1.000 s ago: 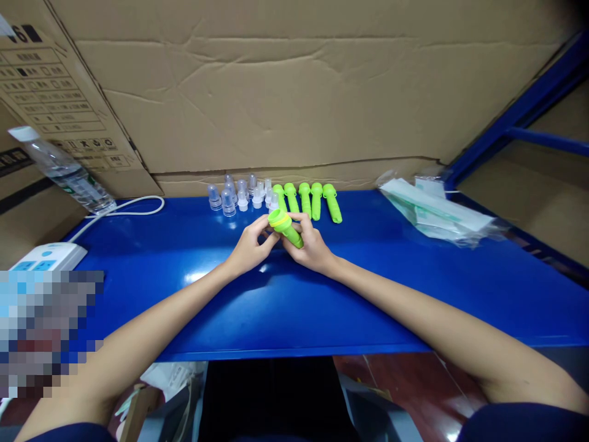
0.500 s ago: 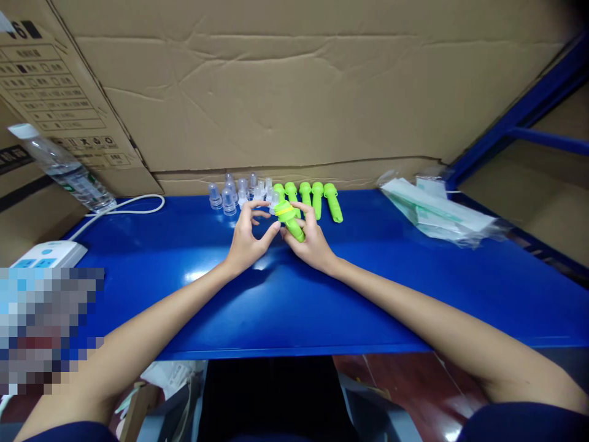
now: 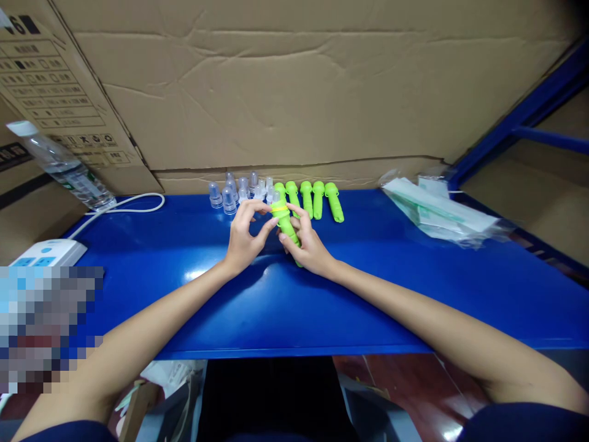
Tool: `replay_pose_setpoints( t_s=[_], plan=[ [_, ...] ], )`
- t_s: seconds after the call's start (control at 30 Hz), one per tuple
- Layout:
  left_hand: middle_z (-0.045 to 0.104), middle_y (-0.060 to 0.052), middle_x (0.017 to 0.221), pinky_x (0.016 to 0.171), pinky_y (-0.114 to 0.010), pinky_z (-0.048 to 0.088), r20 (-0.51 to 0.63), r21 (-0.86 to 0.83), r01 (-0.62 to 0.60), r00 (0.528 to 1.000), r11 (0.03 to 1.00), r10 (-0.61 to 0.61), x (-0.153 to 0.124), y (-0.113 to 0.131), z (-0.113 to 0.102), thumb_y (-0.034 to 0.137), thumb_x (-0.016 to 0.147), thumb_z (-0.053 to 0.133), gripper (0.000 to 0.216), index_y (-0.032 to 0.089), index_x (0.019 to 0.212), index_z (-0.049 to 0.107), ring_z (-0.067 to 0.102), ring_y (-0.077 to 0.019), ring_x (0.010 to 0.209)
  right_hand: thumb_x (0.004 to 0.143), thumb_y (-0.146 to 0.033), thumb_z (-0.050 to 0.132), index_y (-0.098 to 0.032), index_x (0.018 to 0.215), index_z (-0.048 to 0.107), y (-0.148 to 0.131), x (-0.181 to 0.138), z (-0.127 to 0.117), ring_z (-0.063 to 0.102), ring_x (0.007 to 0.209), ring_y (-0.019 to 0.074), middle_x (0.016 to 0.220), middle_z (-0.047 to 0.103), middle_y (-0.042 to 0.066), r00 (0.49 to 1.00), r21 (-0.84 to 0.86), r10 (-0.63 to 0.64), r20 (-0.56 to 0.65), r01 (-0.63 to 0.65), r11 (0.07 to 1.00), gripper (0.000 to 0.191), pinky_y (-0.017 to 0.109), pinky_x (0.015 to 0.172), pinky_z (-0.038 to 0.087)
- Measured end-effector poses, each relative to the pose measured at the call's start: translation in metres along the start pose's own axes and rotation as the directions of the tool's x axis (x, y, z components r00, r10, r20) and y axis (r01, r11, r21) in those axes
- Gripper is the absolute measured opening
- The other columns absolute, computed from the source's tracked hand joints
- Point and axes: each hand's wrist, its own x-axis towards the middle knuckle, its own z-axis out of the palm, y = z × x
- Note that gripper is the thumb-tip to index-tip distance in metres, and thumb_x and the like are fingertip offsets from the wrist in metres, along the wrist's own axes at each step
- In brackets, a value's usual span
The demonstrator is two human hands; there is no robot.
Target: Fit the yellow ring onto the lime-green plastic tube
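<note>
A bright green plastic handle [image 3: 288, 231] with a yellow ring near its top is held tilted above the blue table. My right hand [image 3: 309, 245] is closed round its shaft. At its upper end, the thumb and fingers of my left hand [image 3: 246, 236] pinch the part by the yellow ring. A clear tip shows above that ring. Behind my hands stand several clear domed caps [image 3: 229, 201] and smaller whitish clear nipple-like pieces [image 3: 260, 189], partly hidden by my left fingers. Several similar green handles [image 3: 318, 199] lie in a row behind my right hand.
Clear plastic bags with white and green contents [image 3: 435, 209] lie at the right. A water bottle [image 3: 69, 169] leans at the left, near a white power strip [image 3: 53, 253] and its cable. Cardboard [image 3: 294, 92] walls the back; a blue frame [image 3: 519, 104] rises at the right.
The green handle has turned more lengthwise towards me, and its lower end now shows below my right hand. My left fingers have come in from beside it to grip its top end.
</note>
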Motion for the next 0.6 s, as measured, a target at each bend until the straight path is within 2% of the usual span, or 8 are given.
replay_pose_setpoints(
  t_s=[0.2,0.37,0.6],
  plan=[
    [0.064,-0.003,0.096,0.074,-0.026,0.047,-0.031,-0.059,0.005,0.999,0.998,-0.007,-0.0013,-0.0058,0.0023,0.028,0.089,0.068,0.017,0.019,0.101,0.059,0.062,-0.0143,0.088,0.098,-0.039,0.05,-0.023,0.147,0.019,0.0014,-0.0004,0.0021,0.06,0.071,0.017,0.09,0.056,0.004,1.0,-0.002,-0.017,-0.005,0.017,1.0,0.06,0.036,0.068,0.056],
    [0.066,-0.002,0.096,0.073,-0.026,0.047,-0.037,-0.099,0.056,0.997,0.994,-0.06,-0.0028,-0.0097,0.0041,0.023,0.085,0.073,0.022,0.02,0.102,0.059,0.066,-0.0138,0.086,0.098,-0.039,0.051,-0.024,0.148,0.02,0.0041,-0.0014,0.0031,0.061,0.072,0.0178,0.091,0.056,0.004,1.0,-0.002,-0.018,-0.013,0.018,1.0,0.06,0.037,0.069,0.057],
    [0.066,-0.002,0.093,0.071,-0.025,0.047,-0.037,-0.09,0.029,0.999,0.995,-0.032,-0.001,-0.0093,0.0025,0.021,0.084,0.074,0.019,0.019,0.099,0.062,0.064,-0.0126,0.081,0.097,-0.034,0.052,-0.025,0.146,0.023,0.0046,-0.0025,0.0029,0.059,0.07,0.0167,0.087,0.055,0.002,0.999,-0.034,-0.026,-0.036,0.025,0.999,0.058,0.034,0.065,0.055]
  ],
)
